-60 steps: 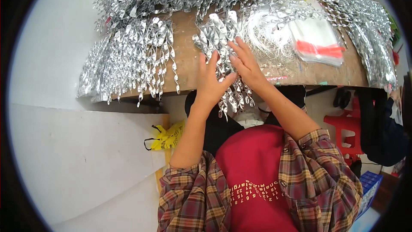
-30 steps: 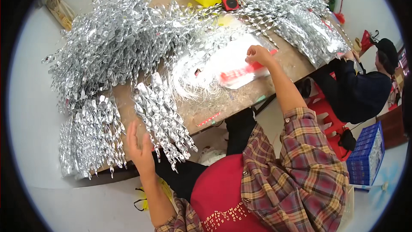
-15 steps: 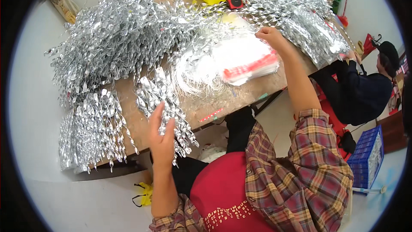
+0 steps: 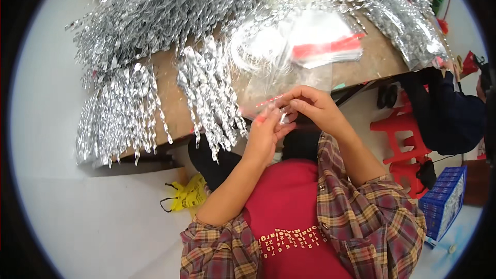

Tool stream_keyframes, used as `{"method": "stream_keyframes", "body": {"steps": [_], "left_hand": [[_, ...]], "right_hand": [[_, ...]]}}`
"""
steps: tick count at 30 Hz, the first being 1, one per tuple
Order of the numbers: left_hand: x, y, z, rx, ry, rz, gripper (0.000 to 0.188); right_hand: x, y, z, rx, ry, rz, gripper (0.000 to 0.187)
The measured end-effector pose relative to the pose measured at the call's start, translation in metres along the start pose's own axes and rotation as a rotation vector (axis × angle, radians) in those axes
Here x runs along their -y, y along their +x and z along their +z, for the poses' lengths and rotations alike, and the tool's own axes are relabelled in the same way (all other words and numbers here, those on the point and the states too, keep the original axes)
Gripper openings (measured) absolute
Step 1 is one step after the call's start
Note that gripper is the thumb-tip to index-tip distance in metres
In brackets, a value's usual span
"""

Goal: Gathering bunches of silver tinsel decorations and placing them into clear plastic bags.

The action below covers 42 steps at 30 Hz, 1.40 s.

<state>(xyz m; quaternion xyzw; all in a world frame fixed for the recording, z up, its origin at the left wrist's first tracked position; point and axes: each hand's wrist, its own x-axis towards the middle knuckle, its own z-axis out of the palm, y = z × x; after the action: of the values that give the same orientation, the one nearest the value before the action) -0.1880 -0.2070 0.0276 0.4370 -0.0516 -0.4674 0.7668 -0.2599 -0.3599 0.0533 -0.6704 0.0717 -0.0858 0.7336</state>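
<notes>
Just past the table's front edge, my two hands meet at a clear plastic bag (image 4: pixel 310 76) with a red strip, its sheet lying out over the tabletop. My left hand (image 4: pixel 264 137) pinches the near end of the bag. Fingers bent, my right hand (image 4: pixel 318 107) grips the same end from the other side. Beyond it lies a stack of clear bags with red bands (image 4: pixel 330 51). A coil of thin white string (image 4: pixel 256 46) is left of the stack. A bunch of silver twisted foil strands (image 4: pixel 212 93) hangs over the edge near my left hand.
A large heap of silver foil strands (image 4: pixel 155 15) covers the table's far left, with another bunch (image 4: pixel 124 113) below it. Bagged foil (image 4: pixel 403 26) lies at right. Another person (image 4: pixel 444 108) sits at the right, near red stools (image 4: pixel 395 134) and a blue crate (image 4: pixel 443 201).
My right hand has come back from the bag stack toward me with a clear bag. My left hand has moved right to meet it, and both now hold the bag. The view has shifted.
</notes>
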Motion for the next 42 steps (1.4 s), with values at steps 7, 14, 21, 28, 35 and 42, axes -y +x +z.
{"method": "stream_keyframes", "body": {"steps": [7,14,21,28,35,42], "left_hand": [[0.022,-0.005,-0.016,0.154,-0.401,-0.072,0.044],[0.024,-0.007,-0.006,0.285,-0.300,-0.038,0.039],[0.022,-0.005,-0.014,-0.092,0.225,0.082,0.019],[0.024,-0.006,-0.011,-0.003,-0.058,-0.017,0.027],[0.016,-0.010,-0.005,-0.051,0.199,-0.007,0.043],[-0.017,-0.031,-0.003,-0.064,0.500,0.305,0.053]], "right_hand": [[-0.022,-0.011,0.023,-0.060,-0.798,-0.480,0.023],[-0.036,-0.013,0.013,-0.263,-0.921,-0.626,0.010],[-0.021,-0.026,0.018,-0.251,-0.878,-0.533,0.012],[-0.030,-0.028,0.019,-0.235,-0.975,-0.602,0.023],[-0.036,-0.027,-0.008,-0.305,-0.939,-0.571,0.014],[0.028,-0.035,-0.018,-0.141,-1.146,-0.537,0.018]]}}
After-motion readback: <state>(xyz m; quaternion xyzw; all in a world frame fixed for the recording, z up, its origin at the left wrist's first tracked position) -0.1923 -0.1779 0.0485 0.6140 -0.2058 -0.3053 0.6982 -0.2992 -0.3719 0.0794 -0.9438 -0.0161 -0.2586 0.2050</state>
